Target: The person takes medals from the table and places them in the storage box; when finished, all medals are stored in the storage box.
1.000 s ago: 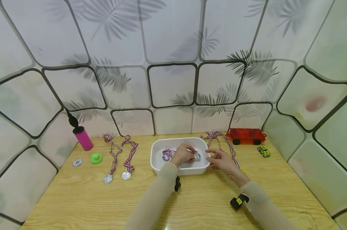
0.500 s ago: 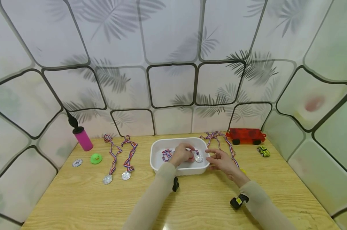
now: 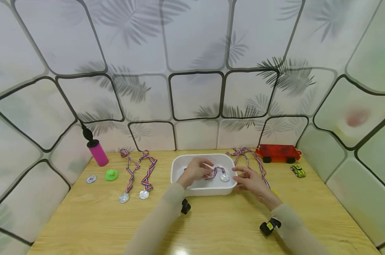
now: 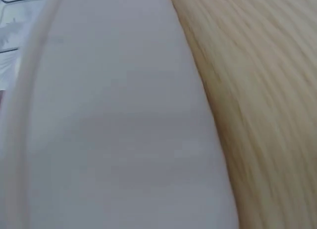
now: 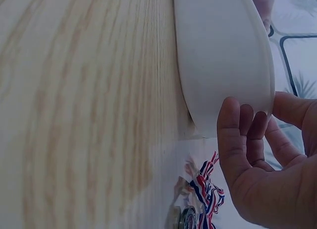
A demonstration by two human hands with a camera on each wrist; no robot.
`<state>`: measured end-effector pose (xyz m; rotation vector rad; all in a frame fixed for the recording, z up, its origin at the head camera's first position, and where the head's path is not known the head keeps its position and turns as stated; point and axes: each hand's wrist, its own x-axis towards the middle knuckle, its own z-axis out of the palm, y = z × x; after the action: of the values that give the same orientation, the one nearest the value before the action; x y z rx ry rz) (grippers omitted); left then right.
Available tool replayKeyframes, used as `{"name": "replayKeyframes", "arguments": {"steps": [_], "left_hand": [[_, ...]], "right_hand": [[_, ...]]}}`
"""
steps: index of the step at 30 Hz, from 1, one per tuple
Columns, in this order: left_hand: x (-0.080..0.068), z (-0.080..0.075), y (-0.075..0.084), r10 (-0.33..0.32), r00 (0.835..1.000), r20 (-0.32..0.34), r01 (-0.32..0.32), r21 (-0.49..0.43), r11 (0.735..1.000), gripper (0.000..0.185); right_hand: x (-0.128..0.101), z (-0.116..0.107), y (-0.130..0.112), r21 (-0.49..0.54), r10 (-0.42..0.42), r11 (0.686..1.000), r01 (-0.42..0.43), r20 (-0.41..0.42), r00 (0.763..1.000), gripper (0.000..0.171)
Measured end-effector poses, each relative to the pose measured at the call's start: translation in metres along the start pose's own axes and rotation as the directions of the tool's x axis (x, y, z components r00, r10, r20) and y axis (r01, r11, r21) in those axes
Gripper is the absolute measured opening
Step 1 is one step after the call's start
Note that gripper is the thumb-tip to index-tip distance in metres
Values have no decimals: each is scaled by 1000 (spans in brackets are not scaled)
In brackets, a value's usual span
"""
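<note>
While left hand (image 3: 195, 171) pinches the medal (image 3: 224, 177) ribbon inside the tub (image 3: 208, 191), right hand (image 3: 251, 180) rests relaxed, empty, touching its rim.

The head camera is looking forward and down from above the wooden surface (image 3: 84, 226), taking in its full width up to the leaf-patterned panel wall (image 3: 195, 42). The left wrist camera is sitting very close against the white tub (image 4: 124, 130), with surface grain beside it. The right wrist camera is viewing low along the surface, sharing the tub's outer wall (image 5: 223, 61) with both other views.
</note>
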<state>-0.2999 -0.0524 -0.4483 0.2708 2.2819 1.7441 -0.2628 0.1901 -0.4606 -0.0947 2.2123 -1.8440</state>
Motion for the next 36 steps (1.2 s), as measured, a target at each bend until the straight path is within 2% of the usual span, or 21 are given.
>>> {"name": "replayKeyframes", "arguments": {"steps": [3, 7, 9, 13, 19, 31, 36], "left_hand": [[-9, -10, -2, 30, 999, -21, -30, -16, 999, 26], [-28, -35, -3, 45, 993, -113, -54, -80, 995, 26], [-36, -48, -4, 53, 988, -145, -69, -110, 991, 27], [-52, -68, -7, 85, 980, -178, -101, -82, 991, 26], [-71, -95, -11, 116, 981, -153, -121, -21, 992, 24], [-108, -150, -41, 65, 989, -135, -57, 62, 996, 34], [-117, -166, -54, 62, 995, -72, -52, 132, 990, 41]], "right_hand": [[-3, -3, 3, -12, 0, 1000, 0, 2, 1000, 46], [0, 0, 3, 2, -17, 1000, 17, 52, 998, 50], [0, 2, 3, 13, -7, 1000, 6, 49, 999, 49], [-1, 5, 2, 16, 13, 1000, -13, 30, 999, 47], [0, 3, 3, 22, 25, 999, -25, 1, 1000, 48], [-2, -2, 2, 37, 36, 999, -36, 0, 999, 48], [-2, -1, 0, 45, 43, 998, -43, 12, 999, 49]]}}
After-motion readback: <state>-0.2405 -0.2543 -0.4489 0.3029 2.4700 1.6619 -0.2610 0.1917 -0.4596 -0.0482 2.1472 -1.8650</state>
